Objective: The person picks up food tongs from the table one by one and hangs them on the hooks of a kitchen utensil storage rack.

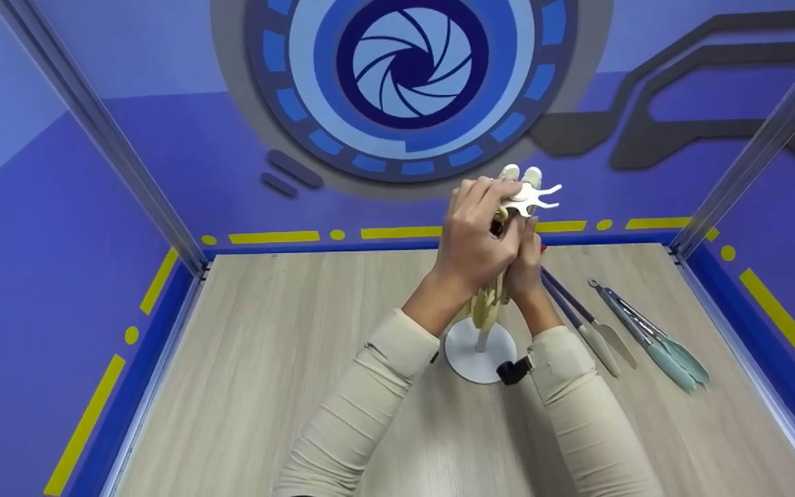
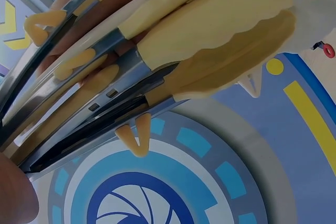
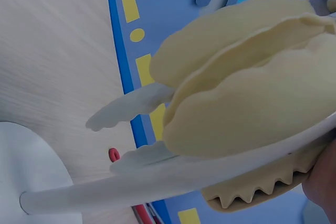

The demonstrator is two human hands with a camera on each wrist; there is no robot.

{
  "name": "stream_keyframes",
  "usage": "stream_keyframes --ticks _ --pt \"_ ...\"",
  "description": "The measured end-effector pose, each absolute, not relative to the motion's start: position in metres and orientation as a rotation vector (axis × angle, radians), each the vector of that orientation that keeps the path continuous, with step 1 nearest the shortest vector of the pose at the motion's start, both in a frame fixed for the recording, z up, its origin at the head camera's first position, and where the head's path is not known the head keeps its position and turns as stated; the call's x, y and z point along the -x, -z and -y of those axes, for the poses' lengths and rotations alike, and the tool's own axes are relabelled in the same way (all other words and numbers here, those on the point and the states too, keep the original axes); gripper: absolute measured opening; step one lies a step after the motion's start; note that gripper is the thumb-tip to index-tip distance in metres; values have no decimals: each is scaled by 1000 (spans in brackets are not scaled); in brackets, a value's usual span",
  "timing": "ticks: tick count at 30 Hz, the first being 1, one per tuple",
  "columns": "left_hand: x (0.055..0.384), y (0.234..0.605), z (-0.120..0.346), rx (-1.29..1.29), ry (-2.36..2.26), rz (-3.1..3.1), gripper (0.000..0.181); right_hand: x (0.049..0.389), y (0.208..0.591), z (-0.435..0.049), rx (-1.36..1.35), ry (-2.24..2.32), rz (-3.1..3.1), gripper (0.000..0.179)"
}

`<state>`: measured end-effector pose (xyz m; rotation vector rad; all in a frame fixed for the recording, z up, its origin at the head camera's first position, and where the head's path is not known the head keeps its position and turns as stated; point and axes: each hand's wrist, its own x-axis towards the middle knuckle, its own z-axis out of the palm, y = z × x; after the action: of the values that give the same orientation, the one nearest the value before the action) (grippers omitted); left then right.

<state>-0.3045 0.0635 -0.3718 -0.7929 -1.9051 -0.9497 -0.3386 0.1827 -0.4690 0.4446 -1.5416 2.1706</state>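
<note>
A white utensil stand with a round base, a slim post and a pronged top stands tilted in the views. Cream-tipped tongs with metal arms hang around the post, tips down. My left hand is at the top, fingers curled over the tongs' upper ends beside the prongs. Lower and to the right, my right hand grips the post just under the top, partly behind the tongs. Pale rounded handle ends stick up beyond the prongs.
To the right on the wooden table lie teal tongs and purple-handled tongs with grey tips. Metal posts and blue printed panels enclose the table at the back and sides.
</note>
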Motion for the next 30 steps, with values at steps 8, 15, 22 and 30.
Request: stream_keyframes --ticks 8,15,22,30 --pt "305 371 -61 794 925 1888 24 335 465 -204 -588 -2120 1759 62" --pt "305 369 -60 795 905 1881 24 334 461 -221 -601 -2041 1868 61" --pt "305 371 -61 792 922 1881 25 328 464 -231 -575 -2007 1918 55" --pt "305 372 -62 789 922 1879 24 327 476 -239 -542 -2018 1931 60"
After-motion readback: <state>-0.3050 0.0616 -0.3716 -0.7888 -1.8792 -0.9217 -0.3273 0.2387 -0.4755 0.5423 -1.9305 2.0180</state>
